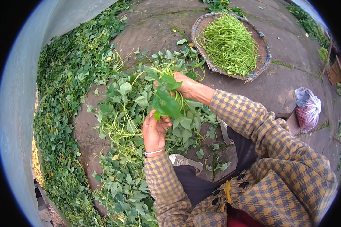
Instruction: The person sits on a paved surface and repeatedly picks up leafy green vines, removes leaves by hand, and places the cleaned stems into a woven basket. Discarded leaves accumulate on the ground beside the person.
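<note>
My right hand [188, 86] is closed around a bunch of leafy green vine stems [181, 105], which look like sweet potato vines. Large leaves [165, 99] of the bunch hang between my two hands and hide part of the right fingers. Lower down, my left hand [155, 132], with a silvery bracelet [154, 152] at the wrist, has its thumb and fingertips at the bottom edge of a leaf. Beneath both hands spreads a loose heap of cut vines [125, 113], leaves and pale stems tangled together.
A round woven basket [261, 61] at the top holds a pile of thin green stalks [230, 42]. To the right is a tied plastic bag [308, 109] with reddish contents. More vines [62, 113] cover the concrete ground [153, 31] at left, beside pale sheeting [20, 99]. My shoes [184, 161] border the heap.
</note>
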### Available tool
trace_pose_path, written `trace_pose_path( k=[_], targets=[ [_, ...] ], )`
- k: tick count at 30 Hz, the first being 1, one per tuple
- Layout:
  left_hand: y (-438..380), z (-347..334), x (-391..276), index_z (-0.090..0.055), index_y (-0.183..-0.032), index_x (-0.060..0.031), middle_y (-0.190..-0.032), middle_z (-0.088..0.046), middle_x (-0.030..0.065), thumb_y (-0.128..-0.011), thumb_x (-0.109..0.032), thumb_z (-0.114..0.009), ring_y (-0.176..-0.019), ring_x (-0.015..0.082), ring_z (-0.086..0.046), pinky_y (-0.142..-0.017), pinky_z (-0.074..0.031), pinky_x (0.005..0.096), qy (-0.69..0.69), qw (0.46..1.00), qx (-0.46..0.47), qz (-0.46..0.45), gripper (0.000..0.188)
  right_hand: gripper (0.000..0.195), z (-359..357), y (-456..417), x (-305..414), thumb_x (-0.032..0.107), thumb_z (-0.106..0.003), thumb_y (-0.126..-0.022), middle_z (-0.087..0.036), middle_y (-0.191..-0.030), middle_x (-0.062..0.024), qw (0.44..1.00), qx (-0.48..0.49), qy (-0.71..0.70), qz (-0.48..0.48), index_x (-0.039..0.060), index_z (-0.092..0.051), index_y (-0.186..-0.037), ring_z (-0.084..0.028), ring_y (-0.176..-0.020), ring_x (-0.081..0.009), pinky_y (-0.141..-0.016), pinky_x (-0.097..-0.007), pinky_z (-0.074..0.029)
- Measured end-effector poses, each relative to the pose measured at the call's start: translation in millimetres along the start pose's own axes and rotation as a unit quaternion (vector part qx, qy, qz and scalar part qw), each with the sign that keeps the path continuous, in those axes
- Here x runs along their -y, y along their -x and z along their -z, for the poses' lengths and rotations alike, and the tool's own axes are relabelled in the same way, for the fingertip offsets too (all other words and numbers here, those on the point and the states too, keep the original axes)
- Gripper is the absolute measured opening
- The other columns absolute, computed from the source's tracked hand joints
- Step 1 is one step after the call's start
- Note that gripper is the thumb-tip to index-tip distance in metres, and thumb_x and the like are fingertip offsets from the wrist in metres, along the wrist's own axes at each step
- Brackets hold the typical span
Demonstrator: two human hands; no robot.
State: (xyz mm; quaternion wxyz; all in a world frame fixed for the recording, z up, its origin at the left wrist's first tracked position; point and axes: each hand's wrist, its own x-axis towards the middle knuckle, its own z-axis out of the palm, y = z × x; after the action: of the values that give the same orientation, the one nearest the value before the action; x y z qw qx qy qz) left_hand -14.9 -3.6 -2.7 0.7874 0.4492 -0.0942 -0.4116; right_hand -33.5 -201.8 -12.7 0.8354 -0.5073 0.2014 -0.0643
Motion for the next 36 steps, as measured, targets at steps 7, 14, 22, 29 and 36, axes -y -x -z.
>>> trace_pose_path(
  k=[7,14,22,29,36],
  targets=[
    [-2.1,-0.4,2.3,-0.056,-0.101,-0.0042,-0.088,-0.061,0.0058,-0.092,-0.021,-0.056,-0.068,0.0134,-0.058,-0.054,-0.051,0.0256,0.033,0.997,-0.046,0.049,0.019,0.017,5.7,-7.2,-17.1,0.009,-0.072,-0.072,-0.062,-0.067,-0.0069,0.998,-0.052,-0.031,-0.029,-0.0043,-0.062,-0.078,-0.049,-0.050,-0.0131,-0.042,-0.0301,-0.038],
    [-5.1,1.4,6.0,-0.059,-0.097,-0.0029,-0.083,-0.061,0.0028,-0.091,-0.015,-0.055,-0.058,0.0086,-0.054,-0.050,-0.047,0.0221,-0.226,0.960,-0.160,-0.040,0.014,0.031,5.8,-20.7,-29.3,0.018,-0.077,-0.073,-0.063,-0.069,-0.0092,0.998,-0.033,0.035,-0.033,-0.0083,-0.062,-0.081,-0.054,-0.051,-0.0144,-0.044,-0.0315,-0.042],
    [-12.5,5.0,15.3,-0.058,-0.095,-0.0043,-0.083,-0.058,0.0009,-0.093,-0.017,-0.052,-0.068,0.0087,-0.052,-0.057,-0.043,0.0237,-0.128,0.967,-0.193,-0.101,0.014,0.017,-10.9,7.4,-7.0,0.019,-0.067,-0.083,-0.066,-0.079,-0.0037,0.999,-0.015,0.000,-0.030,0.0048,-0.061,-0.090,-0.054,-0.062,-0.0102,-0.052,-0.0252,-0.043],
    [-18.7,7.6,13.2,-0.052,-0.084,-0.0107,-0.077,-0.049,0.0007,-0.093,-0.034,-0.052,-0.061,0.0127,-0.041,-0.055,-0.034,0.0255,0.149,0.986,-0.075,-0.028,0.025,0.021,-6.5,5.0,-2.6,0.025,-0.071,-0.081,-0.068,-0.077,-0.0056,0.998,0.059,0.005,-0.012,0.0043,-0.066,-0.081,-0.045,-0.052,-0.0089,-0.046,-0.0249,-0.035],
    [-17.3,12.6,21.1,-0.055,-0.087,-0.0091,-0.079,-0.050,-0.0004,-0.091,-0.024,-0.056,-0.064,0.0094,-0.042,-0.056,-0.036,0.0230,0.011,0.988,-0.111,-0.107,0.015,0.017,-10.1,9.3,4.7,0.024,-0.069,-0.082,-0.059,-0.068,0.0001,0.998,0.061,-0.024,-0.012,0.0097,-0.061,-0.079,-0.038,-0.050,-0.0061,-0.047,-0.0233,-0.032]
  ],
)
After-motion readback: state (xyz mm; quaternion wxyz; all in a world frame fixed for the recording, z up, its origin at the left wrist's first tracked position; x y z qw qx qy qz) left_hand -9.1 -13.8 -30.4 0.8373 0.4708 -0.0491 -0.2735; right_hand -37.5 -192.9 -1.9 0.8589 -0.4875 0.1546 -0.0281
